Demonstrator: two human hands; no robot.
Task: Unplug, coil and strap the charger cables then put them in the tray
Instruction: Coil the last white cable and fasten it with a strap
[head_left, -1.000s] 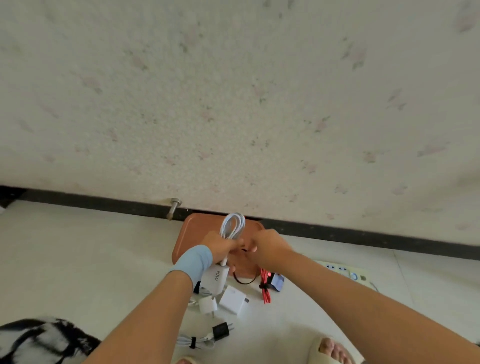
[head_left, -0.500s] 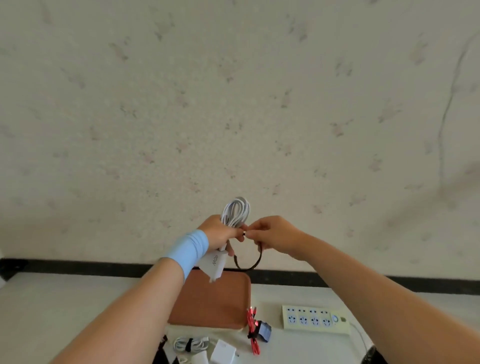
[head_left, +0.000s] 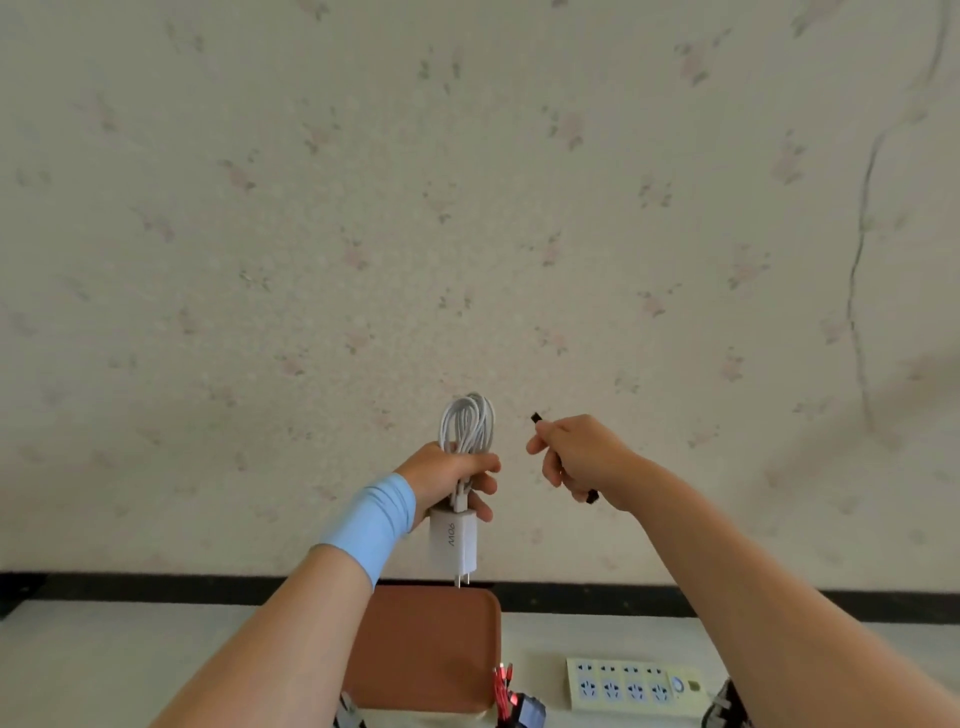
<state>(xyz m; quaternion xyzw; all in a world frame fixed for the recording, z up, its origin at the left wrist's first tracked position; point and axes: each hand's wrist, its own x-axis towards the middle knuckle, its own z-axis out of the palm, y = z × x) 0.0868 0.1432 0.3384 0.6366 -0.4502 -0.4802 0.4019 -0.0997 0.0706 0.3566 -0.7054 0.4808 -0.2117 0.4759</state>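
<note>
Coiled white cable (head_left: 467, 423) in left hand (head_left: 453, 480), strap (head_left: 536, 417) in right hand (head_left: 582, 457).

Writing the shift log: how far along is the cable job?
Done: nothing sits in the power strip, and the white cable is coiled. In hand: left hand grips that coil with its charger brick hanging; right hand holds a black strap, not yet wrapped. Left: strap it, place it in the brown tray, which looks bare.
</note>
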